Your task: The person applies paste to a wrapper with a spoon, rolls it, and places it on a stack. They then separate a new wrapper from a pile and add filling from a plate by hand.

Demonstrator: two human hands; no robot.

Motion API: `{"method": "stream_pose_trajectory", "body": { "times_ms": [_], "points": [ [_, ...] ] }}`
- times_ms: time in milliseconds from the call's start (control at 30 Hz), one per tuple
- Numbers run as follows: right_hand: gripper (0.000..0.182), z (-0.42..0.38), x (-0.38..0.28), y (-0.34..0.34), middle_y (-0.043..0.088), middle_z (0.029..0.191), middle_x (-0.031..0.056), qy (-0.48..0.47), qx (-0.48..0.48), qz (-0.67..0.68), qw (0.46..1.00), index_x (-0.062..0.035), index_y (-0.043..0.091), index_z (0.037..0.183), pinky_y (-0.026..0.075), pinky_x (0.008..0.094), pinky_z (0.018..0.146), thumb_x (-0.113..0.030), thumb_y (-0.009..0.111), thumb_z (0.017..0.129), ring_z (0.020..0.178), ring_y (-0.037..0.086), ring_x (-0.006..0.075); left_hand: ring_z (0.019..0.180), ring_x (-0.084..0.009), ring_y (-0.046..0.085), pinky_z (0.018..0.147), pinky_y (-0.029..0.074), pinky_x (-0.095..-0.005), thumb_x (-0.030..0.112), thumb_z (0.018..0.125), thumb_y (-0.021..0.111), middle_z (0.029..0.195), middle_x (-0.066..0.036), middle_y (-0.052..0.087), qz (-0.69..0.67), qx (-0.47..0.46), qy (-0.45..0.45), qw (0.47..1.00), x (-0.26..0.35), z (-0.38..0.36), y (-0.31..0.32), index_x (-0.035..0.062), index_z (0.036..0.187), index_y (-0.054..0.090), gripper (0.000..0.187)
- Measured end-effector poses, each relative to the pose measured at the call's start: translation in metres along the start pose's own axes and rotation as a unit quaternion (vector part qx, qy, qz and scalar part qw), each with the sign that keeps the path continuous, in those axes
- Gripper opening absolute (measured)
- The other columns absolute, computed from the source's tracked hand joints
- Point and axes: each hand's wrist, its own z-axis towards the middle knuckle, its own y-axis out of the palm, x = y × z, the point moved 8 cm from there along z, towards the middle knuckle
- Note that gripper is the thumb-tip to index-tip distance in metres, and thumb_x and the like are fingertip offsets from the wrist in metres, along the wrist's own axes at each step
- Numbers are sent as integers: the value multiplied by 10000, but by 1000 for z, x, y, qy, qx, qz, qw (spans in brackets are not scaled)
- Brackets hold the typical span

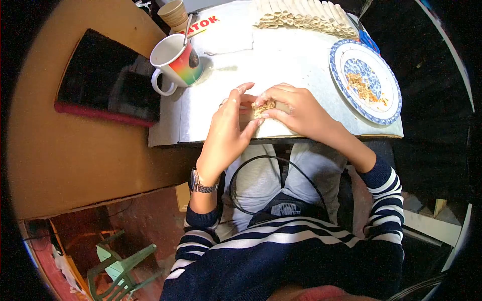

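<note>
Both hands meet at the table's front edge around a small clump of crumbly filling [264, 107], which seems to lie on a pale wrapper. From the left, my left hand [230, 118] curves round it, with the thumb and some fingertips at its near and far sides. My right hand [300, 108] pinches the clump between thumb and fingers. The wrapper's edges are mostly hidden by my fingers. To the right, a blue-and-white plate [335, 65] carries loose filling [365, 89]. At the back lies a stack of rolled spring rolls [306, 17].
A rainbow mug [183, 62] with a spoon handle [188, 27] stands at left, a paper cup [173, 14] behind it. A dark tablet-like screen [103, 80] lies farther left. Blue-handled scissors [369, 41] rest behind the plate. A green plastic chair [120, 266] is on the floor.
</note>
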Motion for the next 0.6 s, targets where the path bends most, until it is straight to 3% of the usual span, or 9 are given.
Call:
{"method": "stream_pose_trajectory", "body": {
  "times_ms": [67,167,267,367,467,600],
  "points": [
    [160,-4,-3,-8,658,941,140,-23,19,-25,999,-12,661,988,519,379,815,-69,672,839,902,645,315,987,-236,695,864,567,-338,1,823,731,1080,-145,682,-2,-8,-7,1000,-2,2,0,38,1372,439,623],
    [197,-6,2,-11,696,999,109,7,5,-29,1000,-26,700,1022,532,341,835,-79,713,832,941,671,266,982,-228,700,841,575,-331,1,828,726,1077,-144,689,-6,-14,-31,999,-1,4,-2,38,1352,467,585],
    [163,-6,2,-10,700,1006,110,25,11,-32,999,-19,709,994,534,344,825,-69,706,839,926,673,270,957,-216,709,827,579,-324,1,836,719,1059,-142,704,0,-11,-24,1000,-1,7,-2,30,1316,506,526],
    [142,-6,0,-7,678,988,137,-1,23,-19,1000,4,693,973,527,381,781,-70,665,854,872,653,311,933,-202,715,826,578,-319,-2,844,711,1050,-138,717,5,-12,-16,1000,-2,7,0,13,1266,556,449],
    [154,-8,-12,-11,676,978,139,-76,23,-115,990,7,691,977,534,371,771,-52,675,837,879,655,310,929,-190,713,838,574,-314,-11,847,705,1058,-132,722,2,-15,-27,1000,-4,6,-2,-1,1229,593,397],
    [152,-9,-6,-20,680,946,145,-12,27,-68,997,4,692,968,542,357,766,-39,682,822,863,671,301,954,-176,704,857,568,-305,-36,839,701,1065,-129,722,-36,-14,-41,998,-10,5,-4,-2,1233,601,408]
  ]
}}
